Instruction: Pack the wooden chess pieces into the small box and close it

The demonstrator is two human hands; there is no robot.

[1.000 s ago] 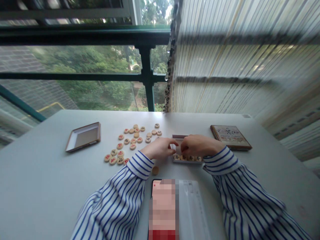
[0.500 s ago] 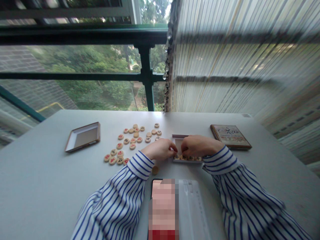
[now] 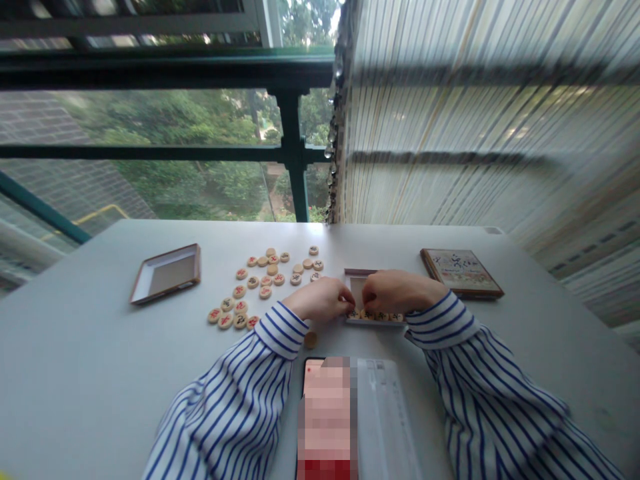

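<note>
A shallow box tray lies in front of me with a row of round xiangqi pieces along its near side. My left hand is at the tray's left edge, its fingers curled together; whether a piece is between them is hidden. Over the tray, my right hand has its fingers bent down by the row, and its fingertips are partly out of sight. More wooden pieces with red or black characters lie scattered left of my left hand, a few face down. One blank-looking piece sits below my left wrist.
An open box lid rests on the left of the white table. A closed decorated box stands on the right. Close to me lie a phone and a translucent pale case. Behind are a railing and a string curtain.
</note>
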